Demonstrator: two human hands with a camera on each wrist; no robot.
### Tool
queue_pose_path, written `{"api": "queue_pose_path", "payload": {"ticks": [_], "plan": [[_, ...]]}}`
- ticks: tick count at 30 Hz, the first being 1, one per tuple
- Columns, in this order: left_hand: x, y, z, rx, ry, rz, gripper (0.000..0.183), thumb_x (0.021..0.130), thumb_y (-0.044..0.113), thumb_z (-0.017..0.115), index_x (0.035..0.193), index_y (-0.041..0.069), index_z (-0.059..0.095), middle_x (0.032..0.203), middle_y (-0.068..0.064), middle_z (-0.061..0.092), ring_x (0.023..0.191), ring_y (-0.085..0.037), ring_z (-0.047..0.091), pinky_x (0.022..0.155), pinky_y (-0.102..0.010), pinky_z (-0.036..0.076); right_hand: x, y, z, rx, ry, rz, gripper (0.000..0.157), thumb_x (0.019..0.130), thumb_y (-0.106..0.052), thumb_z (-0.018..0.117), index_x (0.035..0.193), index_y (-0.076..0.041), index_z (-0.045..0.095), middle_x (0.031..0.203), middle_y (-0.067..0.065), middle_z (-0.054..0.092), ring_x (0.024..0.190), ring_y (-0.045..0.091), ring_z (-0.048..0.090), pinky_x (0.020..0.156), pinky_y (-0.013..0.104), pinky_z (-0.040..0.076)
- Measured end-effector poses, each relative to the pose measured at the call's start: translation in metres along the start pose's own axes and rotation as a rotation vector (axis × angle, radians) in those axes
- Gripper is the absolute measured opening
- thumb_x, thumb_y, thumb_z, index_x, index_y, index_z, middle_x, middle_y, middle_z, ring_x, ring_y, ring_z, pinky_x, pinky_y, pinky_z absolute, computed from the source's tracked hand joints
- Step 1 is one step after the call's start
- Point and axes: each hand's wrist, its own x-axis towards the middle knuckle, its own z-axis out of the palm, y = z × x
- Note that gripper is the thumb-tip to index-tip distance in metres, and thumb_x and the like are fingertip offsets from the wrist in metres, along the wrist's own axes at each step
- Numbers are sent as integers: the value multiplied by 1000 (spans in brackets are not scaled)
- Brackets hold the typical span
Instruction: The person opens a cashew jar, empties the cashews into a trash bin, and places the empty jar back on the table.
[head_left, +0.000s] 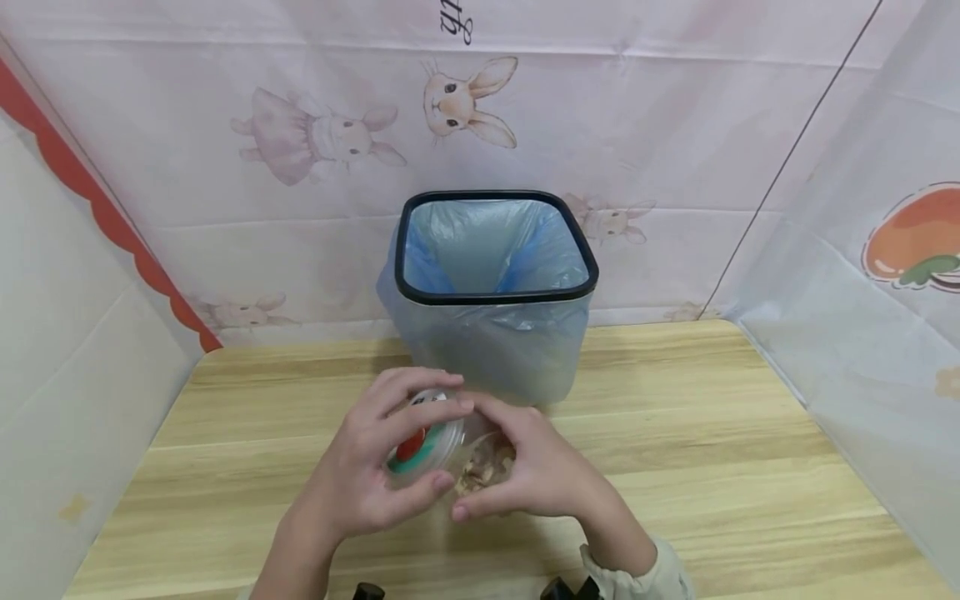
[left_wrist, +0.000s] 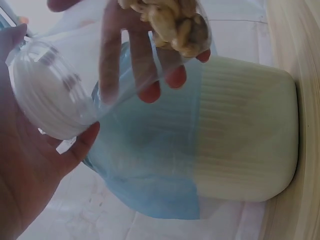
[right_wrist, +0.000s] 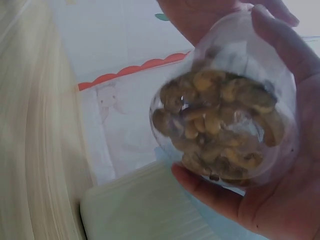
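Note:
Between both hands, above the table in the head view, is a clear plastic jar point(head_left: 486, 463) of nuts that look like cashews. It is tilted, with its lid toward the left hand. My left hand point(head_left: 372, 454) grips the clear lid point(left_wrist: 52, 90), fingers and thumb curled around its rim; a red and green label point(head_left: 411, 447) shows on top. My right hand point(head_left: 546, 468) holds the body of the jar, fingers wrapped around its side. In the right wrist view the nuts point(right_wrist: 220, 125) gather at the jar's base.
Just beyond the hands stands a pale bin point(head_left: 510, 358) with a black rim point(head_left: 495, 297) and a blue plastic liner point(head_left: 480, 242). It rests on a wood-grain table point(head_left: 720, 467). Printed cloth walls point(head_left: 330, 267) close off the back and sides.

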Motion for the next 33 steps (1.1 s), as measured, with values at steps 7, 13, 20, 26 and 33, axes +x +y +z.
{"api": "queue_pose_path", "payload": {"ticks": [7,13,20,26,33], "plan": [[2,3,0,-23,17,25,42,95,42,63,126,14,67,124,-12,63,108,-26,57,86,-31,50,-1,1,0,85,-45,-14,89,70,-48,89,147,-35,45,128,-13,63,108,13,63,91,33,54],[2,0,1,-5,32,15,41,95,41,64,124,13,68,122,-12,64,106,-25,57,85,-28,48,-1,-2,1,32,-20,14,91,70,-42,91,147,-38,43,128,-16,62,108,10,63,91,33,54],[-1,-2,4,48,53,-62,39,95,42,63,122,14,69,123,-9,64,107,-23,58,81,-24,48,1,-5,6,-108,69,16,93,68,-50,90,146,-43,41,131,-22,59,110,5,61,93,33,54],[-3,-3,5,82,58,-114,39,95,43,62,122,16,69,124,-7,64,107,-21,57,76,-24,49,1,-6,8,-190,120,-4,94,66,-57,88,147,-43,40,128,-23,59,107,2,61,91,31,54],[-2,-3,3,4,44,-51,42,95,44,62,124,14,69,124,-10,64,109,-23,56,81,-29,48,-1,-6,2,-98,55,16,97,64,-46,93,147,-42,42,131,-20,60,109,7,62,91,32,54]]}}
